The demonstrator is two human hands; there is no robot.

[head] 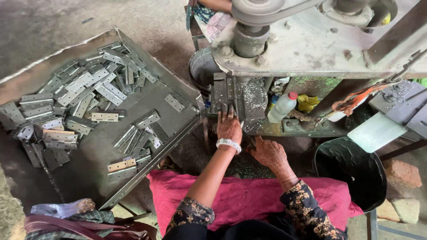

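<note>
Fingertips of the left hand (229,126) lie flat and together on a grey metal piece, likely a hinge (221,94), sitting on the press bed (249,104); pressing it down, not gripping. The hinge's long axis runs away from the person, toward the press column (250,41), so it lies straight ahead of those fingers. Right hand (268,152) sits nearer the body, below the bed's front edge, fingers loosely curled; whether they hold anything I cannot tell. Left hand is clearly the closer one to the piece. Left of the bed, a tilted sheet-metal tray (178,129) heaped with loose hinges (75,102). Right of the bed, a plastic bottle (282,107), then a dark bucket (351,171). Red cloth (240,195) across the lap.
</note>
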